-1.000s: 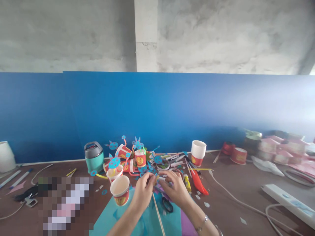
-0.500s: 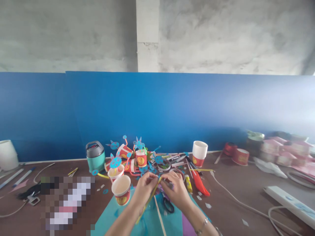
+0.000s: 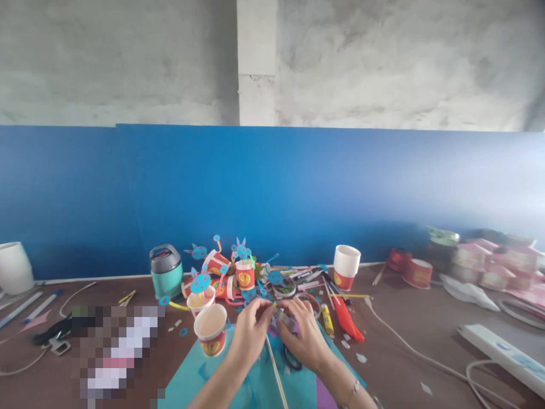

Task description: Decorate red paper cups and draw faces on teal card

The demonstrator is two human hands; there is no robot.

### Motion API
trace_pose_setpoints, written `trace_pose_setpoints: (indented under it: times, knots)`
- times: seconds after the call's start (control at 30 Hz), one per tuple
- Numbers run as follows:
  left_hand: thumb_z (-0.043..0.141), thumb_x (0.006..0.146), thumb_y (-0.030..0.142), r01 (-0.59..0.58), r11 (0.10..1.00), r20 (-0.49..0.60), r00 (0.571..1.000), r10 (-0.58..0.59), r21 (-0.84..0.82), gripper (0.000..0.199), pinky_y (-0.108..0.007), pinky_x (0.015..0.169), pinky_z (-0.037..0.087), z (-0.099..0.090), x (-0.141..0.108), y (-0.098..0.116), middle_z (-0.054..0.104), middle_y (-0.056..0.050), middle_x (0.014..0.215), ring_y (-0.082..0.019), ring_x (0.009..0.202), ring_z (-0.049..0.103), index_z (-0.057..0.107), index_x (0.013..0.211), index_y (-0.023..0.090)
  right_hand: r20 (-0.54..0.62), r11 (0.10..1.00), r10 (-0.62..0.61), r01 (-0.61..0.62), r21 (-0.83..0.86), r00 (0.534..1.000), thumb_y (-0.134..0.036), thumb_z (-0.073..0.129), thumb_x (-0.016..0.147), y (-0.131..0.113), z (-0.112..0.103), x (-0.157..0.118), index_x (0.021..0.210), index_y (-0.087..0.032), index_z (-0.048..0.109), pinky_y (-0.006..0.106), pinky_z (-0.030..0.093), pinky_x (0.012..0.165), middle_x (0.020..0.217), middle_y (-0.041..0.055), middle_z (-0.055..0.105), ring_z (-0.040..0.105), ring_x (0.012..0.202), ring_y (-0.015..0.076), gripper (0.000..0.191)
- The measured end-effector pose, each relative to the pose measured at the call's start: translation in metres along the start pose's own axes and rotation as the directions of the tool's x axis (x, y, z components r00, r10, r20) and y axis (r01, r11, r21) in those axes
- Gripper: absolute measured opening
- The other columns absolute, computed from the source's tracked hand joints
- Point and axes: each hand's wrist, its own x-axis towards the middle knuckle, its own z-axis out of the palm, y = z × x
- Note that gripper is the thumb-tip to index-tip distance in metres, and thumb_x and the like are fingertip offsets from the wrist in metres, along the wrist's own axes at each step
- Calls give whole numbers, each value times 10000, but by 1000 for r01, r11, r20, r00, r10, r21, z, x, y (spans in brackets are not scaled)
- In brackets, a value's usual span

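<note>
My left hand [image 3: 251, 328] is closed in a pinch on a yellow straw [image 3: 275, 305]; only a short bit of it shows at the fingertips. My right hand [image 3: 303, 330] is close beside it, fingers closed round a small greyish, see-through piece [image 3: 283, 318], too blurred to name. The fingertips of both hands nearly meet. Beneath them lies a teal sheet [image 3: 238, 392] with thin wooden sticks [image 3: 276, 369] on it. Dark-handled scissors [image 3: 291, 357] are partly hidden under my right hand. A paper cup [image 3: 212, 335] stands left of my left hand.
Behind my hands are decorated paper cups [image 3: 246, 278] and heaped pens [image 3: 309, 274]. A glue stick [image 3: 327, 319], a red pouch-like thing [image 3: 347, 322] and stacked cups [image 3: 346, 267] are at right. A teal flask [image 3: 167, 278] stands left; a power strip [image 3: 502, 352] lies far right.
The yellow straw, which ran down along my left forearm, is now mostly out of sight. My right hand has turned slightly, and the greyish piece shows more.
</note>
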Motion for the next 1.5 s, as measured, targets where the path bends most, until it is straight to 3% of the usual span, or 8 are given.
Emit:
trace_pose_setpoints:
  times: [0.2,0.53,0.73,0.87,1.03,1.23,1.37,1.5]
  knots:
    - [466,871,361,-82,967,-56,994,99,242,239,-257,647,430,-6,-3,6,693,-57,785,-207,727,630,632,791,209,-65,997,62,-59,47,996,-251,528,788,3,6,-4,1236,-212,465,401,426,881,859,28,672,629,810,212,454]
    - [539,812,355,-46,972,-32,998,54,231,179,-258,657,429,-4,-5,8,681,-40,772,-202,722,626,624,782,200,-2,995,71,-70,68,997,-231,541,773,2,5,-5,1239,-239,491,456,384,953,837,18,683,637,821,211,468]
    - [492,849,384,-95,974,-58,992,109,205,244,-235,620,410,-9,-2,12,680,-34,747,-187,695,613,631,773,199,72,958,146,-159,238,987,-347,547,813,5,2,0,1128,-204,567,380,453,813,658,-16,628,599,660,179,347]
    - [479,847,395,-75,972,4,997,76,222,276,-232,573,385,-16,1,16,663,-28,694,-182,654,588,628,746,186,106,893,190,-216,396,976,-329,507,819,23,1,4,1061,-172,600,273,463,633,751,20,641,594,681,169,302]
    - [532,786,328,-56,927,75,997,31,370,223,-234,547,346,-20,0,14,641,-12,608,-174,603,569,644,654,188,310,967,252,-249,-48,917,-134,527,617,49,1,-9,699,-194,621,235,371,505,579,-6,612,552,558,157,138]
    - [535,754,266,-35,899,158,987,-38,436,193,-253,603,379,-23,0,16,701,-36,657,-206,663,634,698,684,190,314,934,259,-154,-322,913,-9,487,477,37,6,-25,809,-199,653,257,337,527,655,45,672,611,616,219,417]
    - [537,744,237,-26,903,210,975,-72,430,184,-252,649,412,-30,1,26,726,-46,746,-208,734,646,711,759,181,399,924,376,-305,-232,836,-20,522,490,39,-1,-16,824,-193,678,264,366,593,738,55,680,611,740,232,408]
    - [522,755,232,-33,901,282,954,-100,433,196,-236,656,420,-36,3,28,725,-36,783,-190,748,636,706,776,167,564,897,409,-431,-102,718,-61,556,511,59,-11,-6,895,-182,693,202,367,501,713,10,672,585,622,154,425]
